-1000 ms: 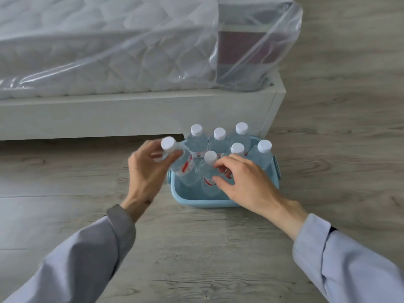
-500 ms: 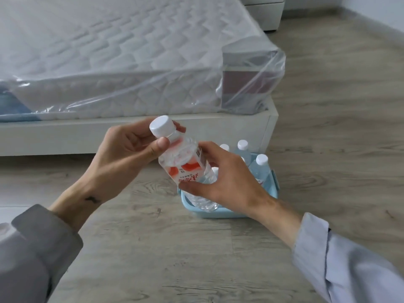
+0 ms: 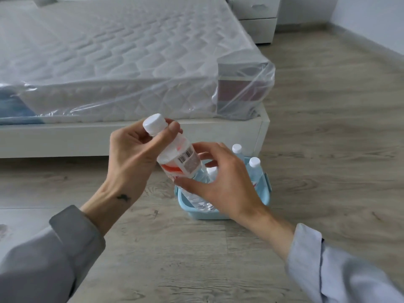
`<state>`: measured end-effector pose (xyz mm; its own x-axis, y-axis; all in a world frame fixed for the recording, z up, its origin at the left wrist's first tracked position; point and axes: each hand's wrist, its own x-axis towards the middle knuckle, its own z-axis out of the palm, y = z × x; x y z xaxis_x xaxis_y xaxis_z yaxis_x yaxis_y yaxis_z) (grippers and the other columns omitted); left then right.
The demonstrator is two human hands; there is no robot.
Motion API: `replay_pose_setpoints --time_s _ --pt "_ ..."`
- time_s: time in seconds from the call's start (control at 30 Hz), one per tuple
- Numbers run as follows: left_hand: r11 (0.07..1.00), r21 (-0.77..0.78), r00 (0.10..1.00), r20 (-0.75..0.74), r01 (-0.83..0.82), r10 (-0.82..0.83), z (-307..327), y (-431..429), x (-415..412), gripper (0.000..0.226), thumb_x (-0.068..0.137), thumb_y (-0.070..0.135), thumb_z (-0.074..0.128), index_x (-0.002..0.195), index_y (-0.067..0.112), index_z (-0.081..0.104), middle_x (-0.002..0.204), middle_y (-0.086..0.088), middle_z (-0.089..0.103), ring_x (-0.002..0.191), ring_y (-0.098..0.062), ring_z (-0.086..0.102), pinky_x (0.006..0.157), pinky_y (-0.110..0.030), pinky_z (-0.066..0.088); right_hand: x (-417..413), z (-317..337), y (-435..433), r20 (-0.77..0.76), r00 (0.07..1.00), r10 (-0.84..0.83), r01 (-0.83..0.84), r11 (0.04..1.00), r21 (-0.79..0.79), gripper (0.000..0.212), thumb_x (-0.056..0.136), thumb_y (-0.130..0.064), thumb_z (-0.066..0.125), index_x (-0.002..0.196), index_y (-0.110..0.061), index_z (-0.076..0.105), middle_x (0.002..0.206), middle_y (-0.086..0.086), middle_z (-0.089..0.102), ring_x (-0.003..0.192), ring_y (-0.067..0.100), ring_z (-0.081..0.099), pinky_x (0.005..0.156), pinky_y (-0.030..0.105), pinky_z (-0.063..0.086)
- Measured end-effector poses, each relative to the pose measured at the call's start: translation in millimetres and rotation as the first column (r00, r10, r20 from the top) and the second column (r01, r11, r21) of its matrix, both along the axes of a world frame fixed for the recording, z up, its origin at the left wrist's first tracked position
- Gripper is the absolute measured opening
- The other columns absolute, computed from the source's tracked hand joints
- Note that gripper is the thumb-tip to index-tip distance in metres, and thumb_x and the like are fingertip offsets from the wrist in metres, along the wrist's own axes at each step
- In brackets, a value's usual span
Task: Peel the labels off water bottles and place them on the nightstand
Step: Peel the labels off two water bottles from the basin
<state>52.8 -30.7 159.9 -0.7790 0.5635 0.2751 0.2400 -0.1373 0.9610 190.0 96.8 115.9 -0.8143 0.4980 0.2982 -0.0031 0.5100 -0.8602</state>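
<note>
**Holding the bottle (image 3: 172, 153) at neck and body**

Your left grip (image 3: 133, 158) pinches under the cap; your right grip (image 3: 227, 184) curls round the body, above the blue basin (image 3: 218, 214). Thin, slick plastic — likely dents if squeezed — so pick at the label (image 3: 185, 161) by its barcode edge.

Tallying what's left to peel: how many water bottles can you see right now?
4. The held bottle is between left hand and right hand; two bottles stand at the basket's far right; a fourth cap peeks past the right hand. More may be hidden.
</note>
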Motion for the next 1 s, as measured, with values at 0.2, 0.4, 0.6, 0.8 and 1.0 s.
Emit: replay_pose_setpoints --time_s 0.2,0.4,0.6,0.8,1.0 --pt "0.986 0.095 0.989 0.043 0.138 -0.143 17 0 -2 0.025 0.088 0.032 0.081 0.102 0.011 0.079 0.102 -0.013 0.082 0.104 -0.037 0.076 0.096 -0.058 0.061 9 4 7 0.049 0.99 0.134 -0.121 0.97 -0.21 0.07 0.075 -0.042 0.091 0.137 -0.027 0.062 0.127 -0.016 0.073 0.118 -0.001 0.067 0.108 0.028 0.051" --pt "0.979 0.073 0.975 0.103 0.191 -0.198 14 7 5 0.044 0.09 0.032 0.073 0.126 0.007 0.073 0.11 -0.007 0.079 0.104 -0.021 0.073 0.089 -0.034 0.059 11 3 0 -0.099 0.994 -0.05 0.03 0.981 -0.192 0.061 0.072 -0.046 0.092 0.126 -0.031 0.067 0.115 -0.02 0.077 0.107 -0.005 0.071 0.092 0.012 0.053" --pt "0.981 0.101 0.985 0.022 0.166 -0.169 17 6 4 0.029 0.092 0.026 0.074 0.113 0.007 0.079 0.106 -0.004 0.083 0.099 -0.015 0.078 0.083 -0.023 0.058 15 5 -6 -0.165 0.982 -0.091 0.062 0.983 -0.171 0.053 0.08 -0.041 0.088 0.128 -0.035 0.066 0.121 -0.022 0.073 0.116 0.0 0.068 0.098 0.02 0.053" --pt "0.98 0.104 0.985 -0.05 0.169 -0.164 18 5 6 0.019 0.093 0.026 0.08 0.11 0.016 0.082 0.109 0.0 0.084 0.103 -0.015 0.079 0.086 -0.024 0.059 22 5 -14 -0.259 0.945 -0.201 0.157 0.971 -0.183 0.035 0.086 -0.025 0.087 0.118 -0.024 0.075 0.111 -0.011 0.074 0.103 0.014 0.072 0.09 0.035 0.059" --pt "0.982 0.105 0.986 -0.072 0.157 -0.15 18 5 6 0.021 0.087 0.029 0.081 0.107 0.023 0.084 0.11 -0.004 0.084 0.105 -0.023 0.078 0.094 -0.038 0.062 20 8 -14 -0.259 0.951 -0.171 0.087 0.948 -0.308 0.022 0.087 -0.016 0.085 0.106 -0.02 0.076 0.088 -0.006 0.078 0.086 0.014 0.075 0.083 0.03 0.061"
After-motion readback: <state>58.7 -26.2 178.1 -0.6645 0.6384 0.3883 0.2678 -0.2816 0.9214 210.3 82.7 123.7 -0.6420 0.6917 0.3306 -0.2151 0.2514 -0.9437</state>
